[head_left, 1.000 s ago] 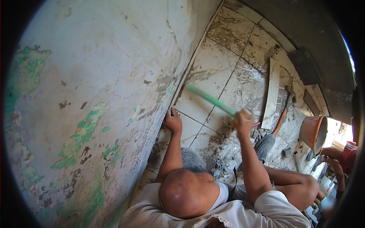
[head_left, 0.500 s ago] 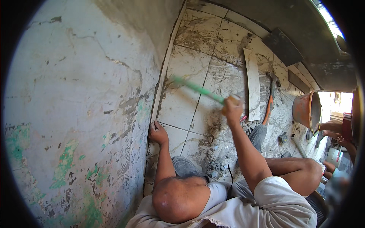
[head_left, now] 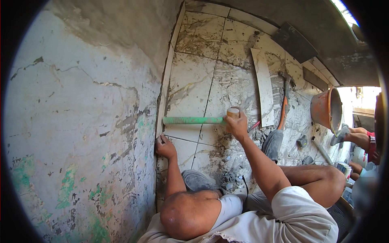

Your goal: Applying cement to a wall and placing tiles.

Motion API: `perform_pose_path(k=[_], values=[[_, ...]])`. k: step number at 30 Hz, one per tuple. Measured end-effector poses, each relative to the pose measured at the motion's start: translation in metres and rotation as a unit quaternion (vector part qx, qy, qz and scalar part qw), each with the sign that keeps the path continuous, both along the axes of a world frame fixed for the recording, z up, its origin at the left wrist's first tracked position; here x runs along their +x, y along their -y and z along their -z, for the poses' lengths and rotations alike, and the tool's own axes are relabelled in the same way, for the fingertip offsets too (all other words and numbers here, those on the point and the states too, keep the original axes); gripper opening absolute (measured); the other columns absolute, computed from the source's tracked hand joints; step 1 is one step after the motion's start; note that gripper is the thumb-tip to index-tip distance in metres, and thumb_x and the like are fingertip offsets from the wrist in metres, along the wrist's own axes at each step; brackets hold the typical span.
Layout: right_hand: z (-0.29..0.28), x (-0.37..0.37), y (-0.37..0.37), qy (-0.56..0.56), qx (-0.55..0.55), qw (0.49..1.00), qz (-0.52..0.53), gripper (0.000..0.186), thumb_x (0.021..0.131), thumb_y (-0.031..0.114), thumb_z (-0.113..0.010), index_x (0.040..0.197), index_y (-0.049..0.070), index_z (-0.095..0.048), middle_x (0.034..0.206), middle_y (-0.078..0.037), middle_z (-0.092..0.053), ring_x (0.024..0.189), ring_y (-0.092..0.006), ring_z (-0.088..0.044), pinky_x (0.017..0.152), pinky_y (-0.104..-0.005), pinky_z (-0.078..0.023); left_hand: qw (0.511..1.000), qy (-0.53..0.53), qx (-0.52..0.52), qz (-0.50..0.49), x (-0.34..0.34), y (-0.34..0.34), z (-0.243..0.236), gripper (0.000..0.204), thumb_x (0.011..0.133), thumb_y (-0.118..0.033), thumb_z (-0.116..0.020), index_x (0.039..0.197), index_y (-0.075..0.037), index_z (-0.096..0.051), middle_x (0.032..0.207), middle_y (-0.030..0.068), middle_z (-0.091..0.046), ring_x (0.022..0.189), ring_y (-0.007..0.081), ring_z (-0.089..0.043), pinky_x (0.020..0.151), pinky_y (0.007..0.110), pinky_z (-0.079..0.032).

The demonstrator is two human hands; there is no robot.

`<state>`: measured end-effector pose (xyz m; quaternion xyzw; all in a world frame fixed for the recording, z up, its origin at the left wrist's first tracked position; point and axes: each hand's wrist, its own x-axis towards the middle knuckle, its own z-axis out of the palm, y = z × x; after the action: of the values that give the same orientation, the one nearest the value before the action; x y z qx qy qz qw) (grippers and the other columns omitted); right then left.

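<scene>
My right hand (head_left: pixel 238 125) is wrapped round the pale, tan head of a mallet (head_left: pixel 232 113). The mallet's green handle (head_left: pixel 194 120) points left, level above the floor tiles, its far end at the narrow tile strip (head_left: pixel 164 93) along the foot of the wall. Just below that end, my left hand (head_left: pixel 165 147) rests low against the wall, fingers curled in and tips close to the strip. Whatever lies between those fingers is hidden.
Beside my shoe lie broken rubble (head_left: pixel 233 176), a long cut tile piece (head_left: pixel 262 87) and an orange-handled hammer (head_left: pixel 285 103). An orange bucket (head_left: pixel 322 108) tilts at the right. Another person's legs (head_left: pixel 358 137) show beyond it. The peeling wall (head_left: pixel 81 121) closes off the left.
The mallet's handle has swung down from a slant to level, its end now by the strip. My right hand has moved slightly left and down; the left hand stays at the wall.
</scene>
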<state>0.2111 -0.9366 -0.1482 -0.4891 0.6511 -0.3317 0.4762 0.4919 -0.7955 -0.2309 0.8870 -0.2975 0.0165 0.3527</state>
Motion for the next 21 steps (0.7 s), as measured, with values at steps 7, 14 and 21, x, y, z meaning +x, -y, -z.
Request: perform_pose_path(k=[7, 14, 21], values=[[-0.018, -0.055, 0.064, -0.12, 0.059, 0.951, -0.279, 0.051, 0.067, 0.028, -0.079, 0.11, 0.003, -0.067, 0.101, -0.02, -0.069, 0.091, -0.0335, -0.067, 0.087, -0.0398, -0.054, 1.0, -0.005, 0.019, 0.004, 0.0, 0.0, -0.005, 0.019, 0.094, -0.016, -0.066, 0.088, 0.001, -0.07, 0.082, 0.0173, -0.073, 0.071, 0.0349, -0.069, 0.064, 0.042, -0.053], [-0.032, 0.015, 0.113, -0.383, -0.043, 0.805, -0.452, 0.065, 0.081, 0.045, -0.072, 0.134, 0.01, -0.059, 0.119, -0.024, -0.06, 0.116, -0.0452, -0.054, 0.1, -0.047, -0.047, 0.999, -0.002, 0.05, 0.013, 0.0, -0.001, -0.013, 0.02, 0.096, -0.016, -0.065, 0.094, 0.002, -0.072, 0.086, 0.0189, -0.072, 0.074, 0.0362, -0.069, 0.066, 0.041, -0.054], [0.025, 0.181, 0.204, -0.05, 0.004, 0.964, -0.26, 0.05, 0.099, 0.027, -0.049, 0.14, 0.0, -0.051, 0.142, -0.028, -0.052, 0.134, -0.0394, -0.048, 0.109, -0.041, -0.041, 0.999, 0.005, 0.043, 0.02, 0.001, 0.0, -0.012, 0.021, 0.096, -0.016, -0.065, 0.094, 0.003, -0.072, 0.086, 0.0197, -0.072, 0.073, 0.0367, -0.068, 0.066, 0.041, -0.054]])
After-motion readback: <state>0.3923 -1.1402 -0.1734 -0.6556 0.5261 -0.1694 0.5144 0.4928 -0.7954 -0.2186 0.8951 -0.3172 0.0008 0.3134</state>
